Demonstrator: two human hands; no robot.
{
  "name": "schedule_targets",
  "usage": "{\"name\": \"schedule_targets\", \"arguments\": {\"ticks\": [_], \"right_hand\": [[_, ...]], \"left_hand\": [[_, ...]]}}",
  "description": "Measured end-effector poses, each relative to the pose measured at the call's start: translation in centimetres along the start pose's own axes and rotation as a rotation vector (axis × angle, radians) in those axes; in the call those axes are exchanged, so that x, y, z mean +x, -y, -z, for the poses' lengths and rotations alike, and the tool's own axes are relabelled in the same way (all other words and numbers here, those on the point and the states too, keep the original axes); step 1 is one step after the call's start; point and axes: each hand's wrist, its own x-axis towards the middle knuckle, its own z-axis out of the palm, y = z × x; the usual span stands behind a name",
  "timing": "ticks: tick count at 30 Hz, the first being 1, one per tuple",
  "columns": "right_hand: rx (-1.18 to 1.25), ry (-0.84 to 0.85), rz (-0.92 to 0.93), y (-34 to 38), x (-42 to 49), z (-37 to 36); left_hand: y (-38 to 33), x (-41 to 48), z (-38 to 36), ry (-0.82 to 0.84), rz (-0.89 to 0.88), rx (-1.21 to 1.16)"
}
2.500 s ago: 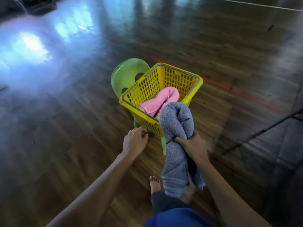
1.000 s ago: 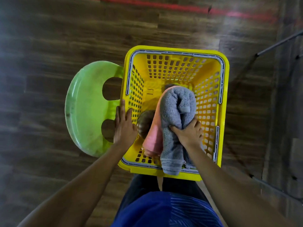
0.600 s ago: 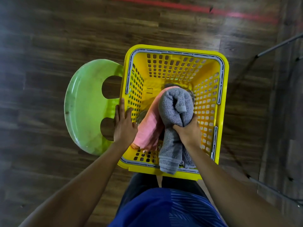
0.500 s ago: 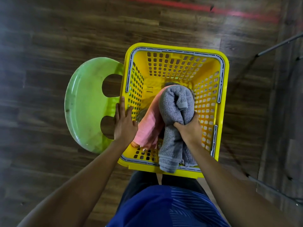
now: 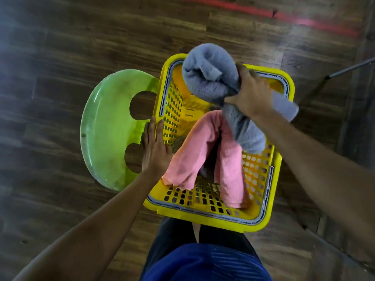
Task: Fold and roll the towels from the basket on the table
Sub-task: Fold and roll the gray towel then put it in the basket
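A yellow perforated basket [image 5: 261, 217] stands on a green plastic chair [image 5: 107, 128], right below me. My right hand [image 5: 250, 94] grips a bunched grey towel [image 5: 209, 78] and holds it above the basket's far half; the towel's lower end hangs down into the basket. A pink towel [image 5: 203, 151] is draped upward inside the basket, its top tucked under the grey one. My left hand [image 5: 155, 149] rests flat with straight fingers on the basket's left rim. Something dark lies at the basket's bottom, mostly hidden by the pink towel.
Dark wooden floor surrounds the chair, with a red line [image 5: 304, 23] across the far side. A thin dark pole [image 5: 349, 68] slants at the right. My legs and blue shirt [image 5: 203, 262] fill the lower edge, close to the basket's near rim.
My right hand has lifted the grey towel up and toward the basket's far side. The pink towel has been drawn up with it. My left hand stays on the left rim.
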Motion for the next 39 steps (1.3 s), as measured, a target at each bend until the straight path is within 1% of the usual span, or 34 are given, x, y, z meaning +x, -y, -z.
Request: {"name": "schedule_targets", "arguments": {"ticks": [3,5,8,10,13,14,16,18,21,23,25,27,29,32,34,37,39], "right_hand": [[-0.212,-0.049,0.251,-0.3,3.2,-2.0],[-0.255,-0.070,0.376,-1.0,4.1,-4.3],[-0.263,-0.019,0.490,-2.3,3.7,-8.1],[-0.235,0.068,0.453,-3.0,3.7,-10.1],[-0.101,0.317,0.319,-3.1,5.8,-11.3],[-0.090,0.392,0.292,-3.2,6.7,-11.5],[-0.109,0.476,0.253,-3.5,8.0,-12.3],[-0.168,0.494,0.255,-4.1,8.1,-13.9],[-0.344,0.441,0.318,-4.7,7.3,-16.3],[-0.358,0.442,0.283,-4.5,7.2,-16.7],[-0.305,0.504,0.231,-4.1,7.6,-16.4],[-0.260,0.537,0.240,-3.7,8.0,-16.0],[-0.167,0.523,0.268,-4.1,8.4,-16.3],[0.018,0.478,0.243,-5.3,8.3,-17.0],[0.090,0.464,0.241,-5.9,8.3,-17.9],[0.111,0.511,0.179,-6.0,8.7,-18.4],[0.112,0.564,0.106,-5.3,8.9,-17.6]], "left_hand": [[0.0,0.9,-0.5,-0.027,-0.026,0.031],[0.2,1.1,-0.9,-0.040,-0.028,0.044],[0.6,1.0,-1.8,-0.059,-0.039,0.080],[0.8,1.0,-2.2,-0.075,-0.041,0.091],[0.9,0.9,-2.5,-0.087,-0.030,0.125],[0.9,1.0,-2.6,-0.088,-0.027,0.138],[1.0,1.0,-2.9,-0.092,-0.012,0.166],[1.0,1.1,-3.1,-0.096,0.001,0.193],[1.0,1.0,-3.3,-0.114,0.008,0.230],[1.0,1.1,-3.3,-0.120,0.016,0.241],[1.0,1.1,-3.2,-0.114,0.023,0.252],[0.9,1.0,-3.2,-0.108,0.022,0.258],[0.8,0.9,-3.1,-0.108,0.015,0.260],[0.9,0.9,-3.0,-0.119,0.022,0.290],[1.0,0.8,-3.2,-0.135,0.014,0.311],[1.1,0.8,-3.5,-0.160,0.015,0.325],[1.2,1.0,-3.5,-0.155,0.013,0.321]]}}
